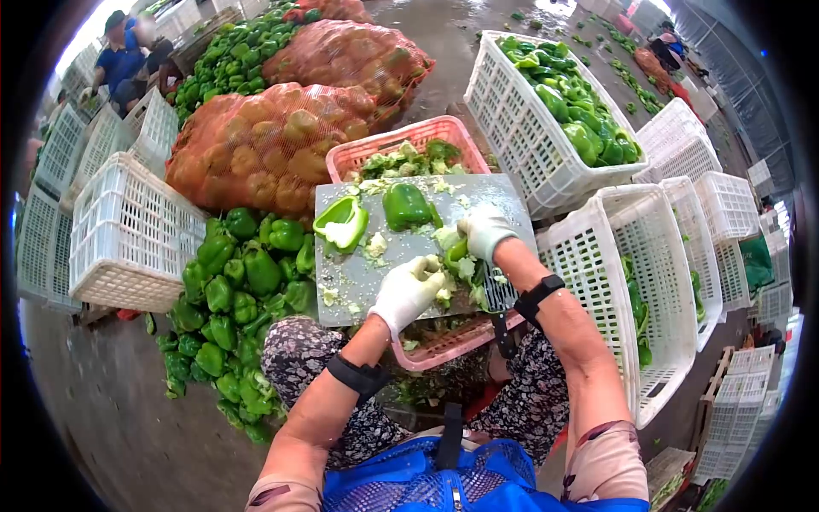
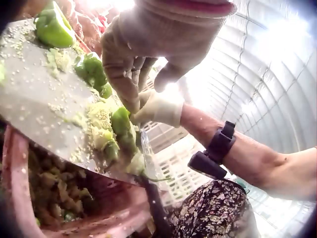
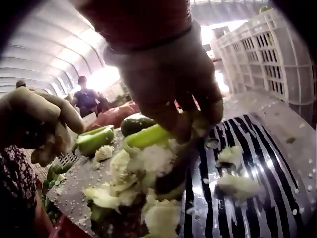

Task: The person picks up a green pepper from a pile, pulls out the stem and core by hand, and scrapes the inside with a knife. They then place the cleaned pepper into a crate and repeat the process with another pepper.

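Note:
Over the grey board (image 1: pixel 341 286), my gloved left hand (image 1: pixel 408 292) has loosely bent fingers and holds nothing visible. My gloved right hand (image 1: pixel 488 232) grips a cut green pepper piece (image 1: pixel 458 251) at the board's right side; the fingertips partly hide the contact. Pale cores and scraps (image 3: pixel 161 158) lie under that piece. A flat blade with dark stripes (image 3: pixel 237 181) rests beside the right hand, its black handle (image 1: pixel 504 336) past the board's near edge. Behind the hands are a green pepper (image 1: pixel 404 207) and a hollow pepper half (image 1: pixel 341 224).
Beneath the board is a pink crate (image 1: pixel 411 358) with scraps. Loose peppers (image 1: pixel 226 294) are heaped at left, below full red mesh bags (image 1: pixel 273 141). White crates stand on both sides, one filled with peppers (image 1: pixel 509 94) at upper right. A person (image 1: pixel 121 61) is at far left.

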`<state>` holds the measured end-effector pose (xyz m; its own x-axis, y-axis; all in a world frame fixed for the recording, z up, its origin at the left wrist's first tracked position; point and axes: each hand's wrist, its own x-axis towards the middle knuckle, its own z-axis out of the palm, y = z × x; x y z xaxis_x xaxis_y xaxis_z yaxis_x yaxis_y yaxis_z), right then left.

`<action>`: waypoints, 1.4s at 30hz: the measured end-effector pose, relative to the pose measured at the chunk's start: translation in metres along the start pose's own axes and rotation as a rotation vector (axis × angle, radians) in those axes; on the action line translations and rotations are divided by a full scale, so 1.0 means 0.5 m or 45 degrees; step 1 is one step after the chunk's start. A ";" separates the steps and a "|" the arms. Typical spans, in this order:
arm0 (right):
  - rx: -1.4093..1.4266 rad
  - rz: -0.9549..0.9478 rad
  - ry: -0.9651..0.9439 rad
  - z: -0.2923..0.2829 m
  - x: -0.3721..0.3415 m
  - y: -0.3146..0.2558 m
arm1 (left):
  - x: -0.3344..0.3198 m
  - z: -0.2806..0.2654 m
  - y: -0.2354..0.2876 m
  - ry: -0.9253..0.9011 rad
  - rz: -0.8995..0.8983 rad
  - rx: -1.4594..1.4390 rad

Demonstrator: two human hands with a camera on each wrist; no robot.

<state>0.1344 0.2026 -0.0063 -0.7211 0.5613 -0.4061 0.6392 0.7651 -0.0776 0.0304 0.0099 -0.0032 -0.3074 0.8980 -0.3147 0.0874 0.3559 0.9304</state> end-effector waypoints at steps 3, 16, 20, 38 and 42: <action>0.378 -0.025 0.128 0.008 -0.015 0.031 | 0.004 -0.005 0.005 0.072 -0.055 -0.103; 0.485 -0.746 0.664 -0.145 -0.184 -0.105 | -0.027 -0.027 0.071 -0.559 -0.202 -1.249; 0.540 -0.834 0.799 -0.154 -0.217 -0.120 | -0.072 -0.021 0.104 -0.710 -0.061 -1.411; 2.365 0.171 0.100 -0.029 -0.291 -0.186 | -0.047 -0.003 0.082 -0.262 0.683 -0.572; 2.128 0.119 0.293 -0.020 -0.287 -0.205 | -0.041 -0.007 0.082 -0.178 0.733 -0.562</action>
<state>0.1697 0.0469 0.0691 -0.5922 0.7283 -0.3448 0.1333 -0.3335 -0.9333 0.0373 0.0051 0.0420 -0.2018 0.9464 0.2524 -0.2000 -0.2920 0.9353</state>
